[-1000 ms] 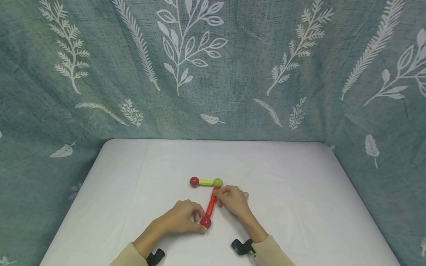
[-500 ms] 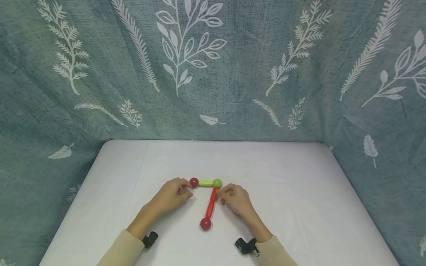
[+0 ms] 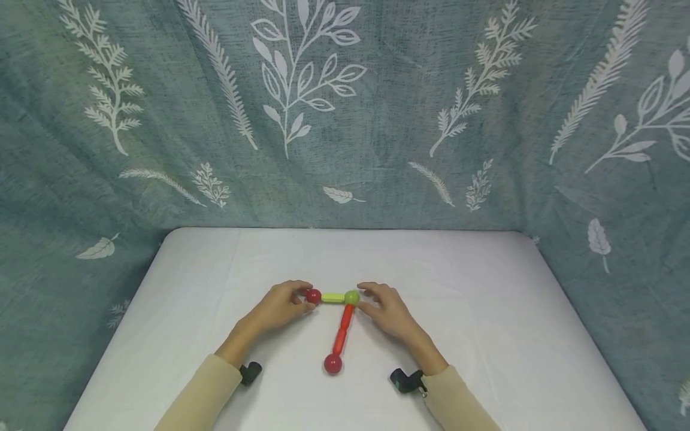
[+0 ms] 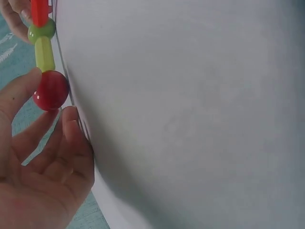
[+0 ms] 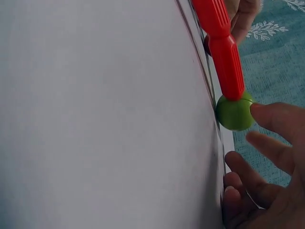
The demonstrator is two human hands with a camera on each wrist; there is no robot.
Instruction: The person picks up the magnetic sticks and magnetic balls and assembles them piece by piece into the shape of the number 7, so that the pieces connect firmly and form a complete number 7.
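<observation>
A toy of balls and sticks lies on the white table. Its yellow-green stick joins a dark red ball on the left to a green ball on the right. From the green ball a red stick, narrowed at its middle, runs toward the front to a second red ball. My left hand holds the left red ball between thumb and fingertips. Beside the green ball is my right hand, its thumb at the ball and its fingers spread loosely.
The white table has rounded far corners. Behind and beside it hangs a green-blue cloth with white leaf prints. A small black camera is worn on the left wrist, and another black camera on the right.
My left hand has gone from the front red ball to the left red ball. My right hand has let go of the red stick and moved up to the green ball.
</observation>
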